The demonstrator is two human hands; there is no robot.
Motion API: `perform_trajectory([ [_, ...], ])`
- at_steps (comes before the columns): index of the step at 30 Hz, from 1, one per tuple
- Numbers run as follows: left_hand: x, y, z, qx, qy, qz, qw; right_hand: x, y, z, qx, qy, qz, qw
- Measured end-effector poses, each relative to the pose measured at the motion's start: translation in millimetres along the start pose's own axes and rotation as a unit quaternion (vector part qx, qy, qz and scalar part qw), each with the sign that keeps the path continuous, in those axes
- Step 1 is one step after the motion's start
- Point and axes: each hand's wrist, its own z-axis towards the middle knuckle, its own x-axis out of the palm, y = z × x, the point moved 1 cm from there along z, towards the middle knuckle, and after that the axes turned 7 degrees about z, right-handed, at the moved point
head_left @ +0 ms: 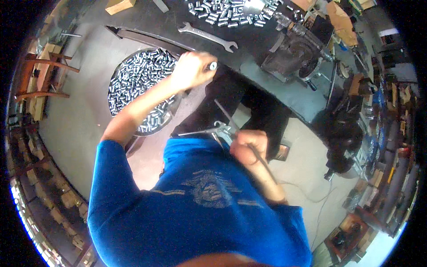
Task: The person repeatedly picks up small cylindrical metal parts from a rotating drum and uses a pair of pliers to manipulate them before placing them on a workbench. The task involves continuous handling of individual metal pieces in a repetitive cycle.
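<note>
My left hand [193, 70] is raised at the near edge of the dark workbench, above the rim of the round tray. Its fingers are closed round a small shiny metal sleeve [213, 66], one round end showing. In front of my lap, my right hand [251, 144] is wrapped round what looks like a silver air blow gun [223, 131], with a hook on top and a thin nozzle reaching left. A narrow grey rod [226, 112] slants up beside it; a dark hose-like line [262, 164] trails over my wrist. Part of the tool is hidden in my grip.
At my left, a round tray [166, 120] holds many metal sleeves [138, 80]. On the workbench [173, 33] lie an open-ended wrench [208, 36] and another heap of sleeves [218, 13]. A dark vise-like fixture [289, 58] stands to its right. A thin cable [318, 213] crosses the floor.
</note>
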Motion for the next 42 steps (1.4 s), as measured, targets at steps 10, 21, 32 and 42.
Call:
perform_trajectory([
  [10, 3.6, 71.0, 177.9, -0.084, -0.169, -0.457, 0.869, 6.1, 8.0, -3.7, 0.061, 0.038, 0.062, 0.995],
  [21, -27.3, 95.8, -81.5, -0.314, -0.059, -0.199, 0.926, 13.3, -9.2, -7.1, 0.046, 0.022, 0.1, 0.994],
  [32, 79.7, 151.7, -84.0, -0.309, 0.292, 0.242, 0.872, 20.8, -13.7, -12.3, 0.041, -0.025, 0.083, 0.995],
  [42, 39.8, 121.0, -89.3, -0.347, 0.205, 0.058, 0.913, 13.4, -12.1, -6.6, 0.054, -0.003, 0.076, 0.996],
])
